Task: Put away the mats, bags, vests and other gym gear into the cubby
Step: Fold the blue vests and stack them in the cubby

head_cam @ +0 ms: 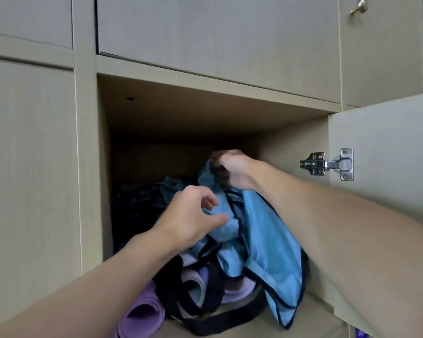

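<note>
Stuffing the blue vest [266, 240] into the cubby [205, 111]: right hand [235, 172] fingers clench its top, left hand [191, 213] fingers loosely spread against it. Next, probably push in the cloth hanging below them.

In the cubby [205, 113], the vest [266, 240] drapes over rolled mats [139, 315]; the door [388, 142] stands open at right.

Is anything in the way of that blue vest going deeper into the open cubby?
Partly. The right hand holds the blue vest over the rolled purple mats and black straps lying on the cubby floor, with dark gear piled at the back left. The door is swung clear; space above looks free.
</note>
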Motion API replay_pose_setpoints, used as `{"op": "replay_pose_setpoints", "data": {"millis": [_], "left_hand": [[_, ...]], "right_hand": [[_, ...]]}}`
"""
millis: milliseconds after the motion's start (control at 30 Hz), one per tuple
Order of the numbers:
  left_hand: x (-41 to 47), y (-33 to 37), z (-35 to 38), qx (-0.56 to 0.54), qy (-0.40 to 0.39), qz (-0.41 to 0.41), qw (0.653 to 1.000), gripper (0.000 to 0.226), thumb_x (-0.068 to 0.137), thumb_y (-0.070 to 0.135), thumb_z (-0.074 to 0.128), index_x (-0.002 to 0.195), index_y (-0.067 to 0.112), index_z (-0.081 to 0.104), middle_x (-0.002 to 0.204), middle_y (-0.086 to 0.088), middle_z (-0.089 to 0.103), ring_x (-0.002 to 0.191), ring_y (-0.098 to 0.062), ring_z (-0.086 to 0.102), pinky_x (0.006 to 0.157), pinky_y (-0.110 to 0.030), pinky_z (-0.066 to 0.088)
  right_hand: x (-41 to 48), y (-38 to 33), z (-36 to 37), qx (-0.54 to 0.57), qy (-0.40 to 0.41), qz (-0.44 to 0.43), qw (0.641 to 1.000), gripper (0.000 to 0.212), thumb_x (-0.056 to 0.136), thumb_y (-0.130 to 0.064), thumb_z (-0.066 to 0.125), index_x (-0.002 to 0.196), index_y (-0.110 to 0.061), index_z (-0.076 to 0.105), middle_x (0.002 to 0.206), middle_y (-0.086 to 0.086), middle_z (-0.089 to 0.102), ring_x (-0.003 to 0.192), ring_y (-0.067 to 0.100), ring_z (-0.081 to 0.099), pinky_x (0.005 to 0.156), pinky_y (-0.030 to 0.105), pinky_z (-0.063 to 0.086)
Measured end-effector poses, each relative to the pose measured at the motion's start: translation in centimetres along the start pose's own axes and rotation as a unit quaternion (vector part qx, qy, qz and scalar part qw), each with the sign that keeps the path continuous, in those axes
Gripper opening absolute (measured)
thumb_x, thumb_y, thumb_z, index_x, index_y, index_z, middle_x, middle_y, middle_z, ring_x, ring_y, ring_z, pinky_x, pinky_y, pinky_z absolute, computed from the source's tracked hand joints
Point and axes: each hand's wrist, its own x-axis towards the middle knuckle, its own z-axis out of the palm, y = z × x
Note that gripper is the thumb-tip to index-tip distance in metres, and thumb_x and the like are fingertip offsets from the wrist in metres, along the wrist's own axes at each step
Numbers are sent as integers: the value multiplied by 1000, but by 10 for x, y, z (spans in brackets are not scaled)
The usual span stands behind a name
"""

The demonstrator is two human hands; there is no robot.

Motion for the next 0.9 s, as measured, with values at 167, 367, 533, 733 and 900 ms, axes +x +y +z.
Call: {"op": "replay_pose_setpoints", "data": {"millis": [167,367,533,733,900], "left_hand": [[2,-5,4,27,-11,-13,999,29,75,41,82,96,25,70,94,9,67,87,-6,63,75,-23,49],[-8,-12,10,42,-55,-33,997,23,77,44,80,92,31,67,100,9,65,96,-7,62,82,-28,53],[-21,-15,18,25,-54,-43,997,21,78,40,80,91,30,67,98,8,66,95,-9,62,85,-32,54],[-43,-14,32,-2,-55,-31,998,20,79,34,80,90,21,70,93,4,69,91,-10,64,85,-28,51],[-79,-2,57,-53,-73,-15,996,13,82,26,78,86,17,70,82,7,70,68,0,61,67,-22,48]], "right_hand": [[-7,17,0,-107,-92,61,988,35,93,0,53,127,-8,58,126,20,61,112,30,62,91,43,56],[-31,31,-14,-166,-69,-17,984,18,89,-1,59,99,-10,70,97,13,69,80,19,60,71,30,51],[-51,39,-31,-175,-33,-32,983,16,87,-7,64,99,-15,72,103,9,71,81,14,60,68,26,49],[-89,54,-46,-179,-18,-7,984,17,87,-10,66,104,-13,69,108,8,69,88,15,62,69,25,51],[-157,76,-59,-196,-21,6,980,13,91,-10,59,100,-14,67,98,5,71,83,15,65,73,27,49]]}}
